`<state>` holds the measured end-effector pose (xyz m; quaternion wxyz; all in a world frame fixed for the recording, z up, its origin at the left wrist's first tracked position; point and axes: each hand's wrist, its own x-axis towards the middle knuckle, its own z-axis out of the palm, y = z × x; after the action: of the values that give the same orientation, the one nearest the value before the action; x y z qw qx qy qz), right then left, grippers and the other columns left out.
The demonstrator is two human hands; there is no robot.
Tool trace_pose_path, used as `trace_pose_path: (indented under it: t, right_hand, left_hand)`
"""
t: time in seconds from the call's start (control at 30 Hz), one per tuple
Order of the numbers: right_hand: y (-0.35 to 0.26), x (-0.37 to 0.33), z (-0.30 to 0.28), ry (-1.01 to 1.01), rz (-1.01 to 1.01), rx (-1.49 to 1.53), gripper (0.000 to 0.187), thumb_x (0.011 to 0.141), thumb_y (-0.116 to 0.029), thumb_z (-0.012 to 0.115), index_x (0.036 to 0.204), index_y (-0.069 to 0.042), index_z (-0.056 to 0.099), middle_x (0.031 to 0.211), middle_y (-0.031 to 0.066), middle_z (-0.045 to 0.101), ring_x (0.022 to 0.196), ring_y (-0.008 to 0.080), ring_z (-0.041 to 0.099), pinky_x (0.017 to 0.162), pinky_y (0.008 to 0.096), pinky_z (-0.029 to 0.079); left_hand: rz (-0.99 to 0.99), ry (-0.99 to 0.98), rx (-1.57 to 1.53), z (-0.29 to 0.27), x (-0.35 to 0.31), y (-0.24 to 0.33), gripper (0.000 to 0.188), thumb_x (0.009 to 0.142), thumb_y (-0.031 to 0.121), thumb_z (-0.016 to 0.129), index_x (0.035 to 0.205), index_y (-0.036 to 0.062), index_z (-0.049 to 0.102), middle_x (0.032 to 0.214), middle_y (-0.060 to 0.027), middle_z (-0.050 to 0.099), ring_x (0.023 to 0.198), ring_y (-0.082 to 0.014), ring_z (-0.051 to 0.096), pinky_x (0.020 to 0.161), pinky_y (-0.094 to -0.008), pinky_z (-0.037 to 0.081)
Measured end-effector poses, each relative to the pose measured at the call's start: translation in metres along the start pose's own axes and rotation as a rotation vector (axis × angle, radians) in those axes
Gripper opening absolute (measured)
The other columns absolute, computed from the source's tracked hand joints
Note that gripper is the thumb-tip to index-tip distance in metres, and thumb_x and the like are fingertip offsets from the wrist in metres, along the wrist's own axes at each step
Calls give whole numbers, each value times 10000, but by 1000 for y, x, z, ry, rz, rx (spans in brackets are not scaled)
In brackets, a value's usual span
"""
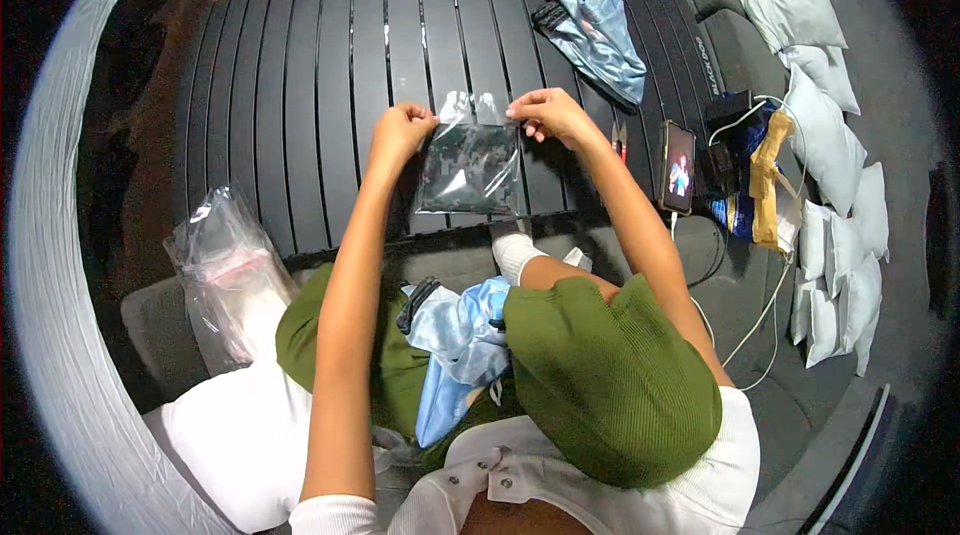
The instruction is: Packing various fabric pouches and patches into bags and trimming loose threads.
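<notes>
Clear plastic bag [458,107], roughly square, glossy, glare on its face, spread flat, transparent strip along far end, dark mottled piece [468,170] inside filling most of it, near edge of black slatted tabletop [370,15].

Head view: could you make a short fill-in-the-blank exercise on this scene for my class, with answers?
1. The left hand and right hand hold a clear bag made of ____.
2. The phone is to the ____ of the bag.
3. The shiny cloth bundle on the slatted table is mostly light ____.

Missing words: plastic; right; blue.
</notes>
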<state>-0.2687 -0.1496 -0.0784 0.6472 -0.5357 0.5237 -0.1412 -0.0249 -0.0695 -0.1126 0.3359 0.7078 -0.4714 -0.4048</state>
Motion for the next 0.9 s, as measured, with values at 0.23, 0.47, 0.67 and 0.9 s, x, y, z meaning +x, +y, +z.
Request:
trace_pose_path:
  t: [0.23, 0.47, 0.67, 0.9]
  right_hand:
    - [6, 4, 4, 27, 2, 316, 174, 785, -48, 612, 880, 93, 577, 779, 152, 625, 672, 213, 654, 563, 248, 553]
    - [10, 16, 10, 64, -46, 481, 153, 794, 27, 561, 880, 154, 556, 860, 223, 611, 795, 298, 647, 686, 288, 565]
    - [14, 20, 14, 104, -83, 460, 129, 786, 33, 565, 849, 145, 567, 838, 207, 613, 774, 284, 648, 673, 292, 567]
    - [14, 17, 17, 117, -119, 437, 112, 788, 26, 570, 835, 128, 570, 817, 188, 615, 753, 267, 651, 653, 275, 566]
  left_hand:
    - [-219, -54, -235, -14, -11, 15, 187, 766, 208, 664, 819, 31, 637, 642, 20, 566, 506, -51, 481, 438, -191, 337]
    - [-273, -137, -429, -25, -4, 16, 140, 768, 109, 645, 841, -5, 609, 720, -58, 627, 634, -118, 635, 495, -191, 494]
    - [-296, -39, -569, -14, 5, 18, 129, 775, 60, 629, 818, -56, 593, 739, -116, 631, 630, -181, 654, 482, -212, 519]
    - [-234, 73, -534, -10, 13, 15, 87, 751, -5, 616, 790, -82, 605, 710, -139, 633, 607, -183, 653, 481, -199, 517]
